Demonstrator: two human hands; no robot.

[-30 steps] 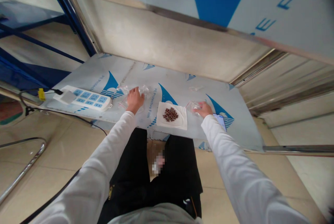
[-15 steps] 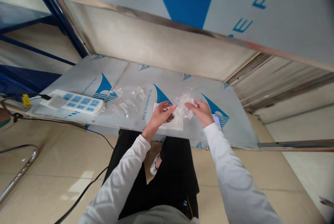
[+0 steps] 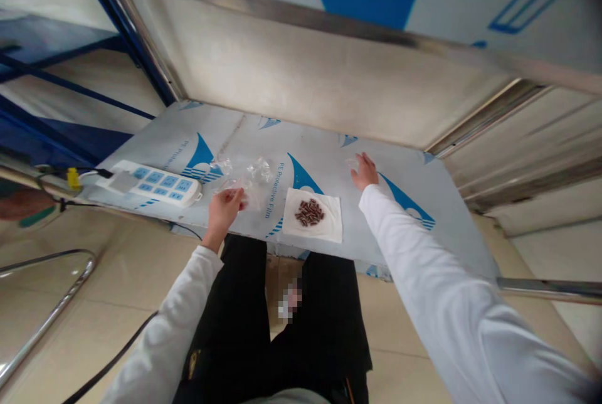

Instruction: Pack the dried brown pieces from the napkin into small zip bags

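At the left part of the surface, my left hand (image 3: 226, 208) has its fingers pinched on a clear plastic zip bag (image 3: 253, 197). More thin clear bags (image 3: 258, 169) lie crumpled just behind it. My right hand (image 3: 365, 172) is farther back on the right, its fingers curled at another clear bag (image 3: 350, 164); most of that bag is hidden by the hand. Between my hands, nearer the front edge, a small pile of brown capsules (image 3: 309, 212) rests on a square white tissue (image 3: 333, 228). Neither hand touches the capsules.
A white power strip (image 3: 160, 183) with blue sockets and a plug lies at the left of the film-covered metal shelf (image 3: 414, 172). An upper shelf (image 3: 263, 21) overhangs the back. Black cables (image 3: 136, 335) and a chrome tube frame (image 3: 70, 294) are at the lower left.
My hands have moved apart from above the tissue, uncovering the capsules. The left went left to the loose bags; the right carried its clear bag right and back.
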